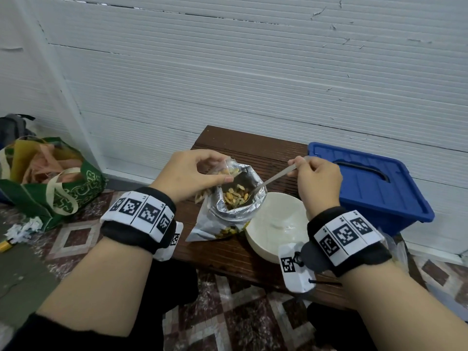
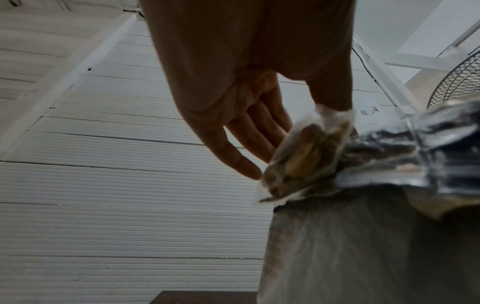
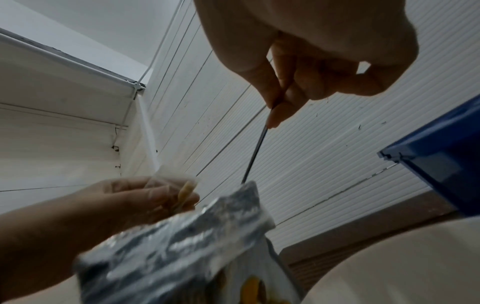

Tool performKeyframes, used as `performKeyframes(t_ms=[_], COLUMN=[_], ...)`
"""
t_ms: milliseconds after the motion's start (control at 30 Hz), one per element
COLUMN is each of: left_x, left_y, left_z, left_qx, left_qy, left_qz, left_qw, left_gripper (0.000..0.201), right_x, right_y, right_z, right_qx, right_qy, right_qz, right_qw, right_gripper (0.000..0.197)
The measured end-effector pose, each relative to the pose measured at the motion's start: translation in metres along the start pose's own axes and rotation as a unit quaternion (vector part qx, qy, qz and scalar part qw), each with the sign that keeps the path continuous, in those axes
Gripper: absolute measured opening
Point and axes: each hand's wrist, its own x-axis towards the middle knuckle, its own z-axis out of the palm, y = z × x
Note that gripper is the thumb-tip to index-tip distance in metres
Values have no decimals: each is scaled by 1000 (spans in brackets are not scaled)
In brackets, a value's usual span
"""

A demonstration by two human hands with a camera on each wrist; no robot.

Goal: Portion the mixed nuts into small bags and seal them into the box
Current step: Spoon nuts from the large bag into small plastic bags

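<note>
An open foil nut bag (image 1: 228,216) stands on the brown bench (image 1: 253,148), with mixed nuts (image 1: 235,195) showing inside. My left hand (image 1: 192,173) pinches a small clear bag (image 1: 222,173) holding a few nuts, just above the foil bag's left rim; the same small bag (image 2: 303,156) fills the left wrist view. My right hand (image 1: 316,178) grips a metal spoon (image 1: 273,177), whose bowl dips into the nuts. The right wrist view shows the spoon handle (image 3: 255,152) running down behind the foil bag (image 3: 182,242). A blue lidded box (image 1: 374,183) sits at the right.
A white bowl (image 1: 273,224) stands right of the foil bag, under my right wrist. A green tote bag (image 1: 50,183) full of stuff lies on the tiled floor at the left. A white panelled wall (image 1: 253,72) rises behind the bench.
</note>
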Motion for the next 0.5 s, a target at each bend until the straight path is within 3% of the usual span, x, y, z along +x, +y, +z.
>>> performKeyframes(t_ms=[300, 500], left_x=[0, -1], left_y=[-1, 4], left_z=[-3, 0], left_qx=[-12, 38], left_qy=[-10, -29], left_qz=[0, 12], left_qw=[1000, 999], left_gripper=[45, 44], right_x=[24, 33], right_y=[-15, -29], right_z=[-26, -31], right_qx=[5, 13], right_qy=[36, 47], right_qz=[-25, -47], right_qw=[999, 998], right_gripper=[36, 41])
